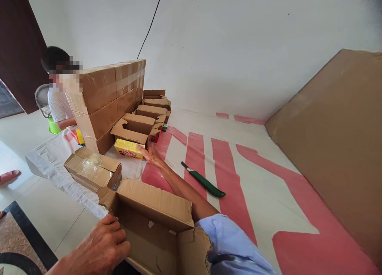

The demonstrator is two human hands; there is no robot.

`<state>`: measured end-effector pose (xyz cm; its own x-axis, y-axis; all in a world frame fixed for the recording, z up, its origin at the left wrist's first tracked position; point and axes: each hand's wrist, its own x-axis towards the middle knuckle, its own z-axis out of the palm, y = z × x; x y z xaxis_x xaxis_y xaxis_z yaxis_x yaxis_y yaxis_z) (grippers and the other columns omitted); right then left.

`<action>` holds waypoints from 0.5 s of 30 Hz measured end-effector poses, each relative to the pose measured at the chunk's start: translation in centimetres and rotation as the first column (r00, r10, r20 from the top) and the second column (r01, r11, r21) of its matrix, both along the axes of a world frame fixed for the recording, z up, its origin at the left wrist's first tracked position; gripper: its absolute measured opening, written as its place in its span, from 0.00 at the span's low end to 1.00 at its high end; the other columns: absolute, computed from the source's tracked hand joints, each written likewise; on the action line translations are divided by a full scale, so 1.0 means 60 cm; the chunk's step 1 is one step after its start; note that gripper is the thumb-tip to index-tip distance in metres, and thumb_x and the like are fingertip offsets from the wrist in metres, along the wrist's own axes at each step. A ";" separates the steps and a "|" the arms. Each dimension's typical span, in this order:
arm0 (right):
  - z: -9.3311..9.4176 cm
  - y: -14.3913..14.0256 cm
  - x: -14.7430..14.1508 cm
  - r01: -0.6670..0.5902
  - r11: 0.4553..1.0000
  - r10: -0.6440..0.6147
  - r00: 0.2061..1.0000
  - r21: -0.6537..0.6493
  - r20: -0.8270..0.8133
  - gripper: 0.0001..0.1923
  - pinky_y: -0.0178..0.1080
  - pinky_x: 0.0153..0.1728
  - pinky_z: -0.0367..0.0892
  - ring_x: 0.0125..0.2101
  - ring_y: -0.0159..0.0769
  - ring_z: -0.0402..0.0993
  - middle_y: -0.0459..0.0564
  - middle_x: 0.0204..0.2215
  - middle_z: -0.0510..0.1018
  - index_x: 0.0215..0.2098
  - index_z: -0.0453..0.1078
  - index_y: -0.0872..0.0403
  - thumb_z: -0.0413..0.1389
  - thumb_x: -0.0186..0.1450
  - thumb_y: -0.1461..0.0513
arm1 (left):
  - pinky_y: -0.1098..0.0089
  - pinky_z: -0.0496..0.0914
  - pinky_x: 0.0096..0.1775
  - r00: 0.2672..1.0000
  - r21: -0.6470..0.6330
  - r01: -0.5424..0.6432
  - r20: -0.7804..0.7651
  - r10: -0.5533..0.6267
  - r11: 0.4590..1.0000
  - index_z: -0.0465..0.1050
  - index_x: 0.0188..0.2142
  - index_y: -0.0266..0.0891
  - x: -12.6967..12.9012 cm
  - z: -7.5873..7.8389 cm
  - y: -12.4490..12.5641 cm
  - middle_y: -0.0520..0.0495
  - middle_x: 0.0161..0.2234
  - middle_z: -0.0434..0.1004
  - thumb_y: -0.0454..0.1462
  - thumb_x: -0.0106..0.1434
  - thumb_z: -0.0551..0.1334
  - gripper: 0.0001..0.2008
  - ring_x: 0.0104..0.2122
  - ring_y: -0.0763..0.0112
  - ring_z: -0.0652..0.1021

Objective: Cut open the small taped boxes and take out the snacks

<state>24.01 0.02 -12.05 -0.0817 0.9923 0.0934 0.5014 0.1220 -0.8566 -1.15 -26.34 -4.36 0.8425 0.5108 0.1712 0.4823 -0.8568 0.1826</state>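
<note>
My left hand point(103, 241) is closed around the left edge of an open cardboard box point(155, 201) nearest me. Bare cardboard and two small pale scraps show inside that box. Stretched forward, my right hand point(151, 155) grips the right end of a small yellow box point(127, 147) with red print. This yellow box lies against the near side of another open carton point(131, 130); some of my right fingers are hidden. A green-handled knife point(204, 183) rests on the cloth, right of my forearm.
A wall of stacked, taped cartons point(101, 104) stands at the left. Several open cartons point(152, 110) line its right side. A taped carton point(92, 167) lies closer. One person point(61, 102) sits behind the stack. At right leans a large cardboard sheet point(334, 139).
</note>
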 end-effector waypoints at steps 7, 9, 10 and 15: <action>0.007 -0.022 -0.019 0.095 0.995 -0.087 0.979 -0.038 0.183 0.32 0.45 0.46 0.74 0.47 0.53 0.82 0.62 0.47 0.84 0.50 0.78 0.56 0.61 0.66 0.38 | 0.60 0.60 0.43 0.999 0.006 0.014 0.029 -0.014 1.000 0.58 0.30 0.42 0.005 0.004 0.003 0.53 0.28 0.70 0.29 0.61 0.62 0.13 0.29 0.65 0.68; 0.012 -0.018 -0.027 0.172 0.985 -0.164 0.955 -0.011 0.248 0.32 0.47 0.47 0.72 0.49 0.58 0.81 0.67 0.46 0.84 0.45 0.79 0.57 0.59 0.67 0.37 | 0.60 0.60 0.43 1.000 0.000 0.013 0.022 -0.013 1.000 0.58 0.30 0.42 0.007 0.004 0.003 0.53 0.28 0.70 0.27 0.61 0.62 0.13 0.29 0.65 0.69; 0.015 -0.014 -0.031 0.206 0.979 -0.200 0.942 0.009 0.270 0.32 0.48 0.47 0.71 0.50 0.59 0.80 0.68 0.47 0.83 0.44 0.79 0.58 0.56 0.69 0.37 | 0.60 0.60 0.43 1.000 0.000 0.015 0.019 -0.015 1.000 0.58 0.30 0.42 0.008 0.004 0.003 0.53 0.28 0.70 0.27 0.61 0.62 0.13 0.29 0.65 0.69; 0.020 0.001 -0.037 0.268 0.959 -0.284 0.914 0.094 0.289 0.29 0.47 0.48 0.69 0.51 0.56 0.79 0.69 0.47 0.82 0.50 0.75 0.58 0.45 0.77 0.44 | 0.60 0.61 0.44 1.000 0.039 -0.002 0.001 0.002 0.999 0.58 0.30 0.42 0.005 -0.002 0.003 0.53 0.28 0.70 0.28 0.62 0.61 0.12 0.29 0.65 0.69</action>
<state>21.77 0.09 -10.88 0.1628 0.9739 0.1583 0.7509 -0.0183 -0.6601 -0.85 -26.14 -4.47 0.8413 0.5054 0.1918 0.4839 -0.8622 0.1496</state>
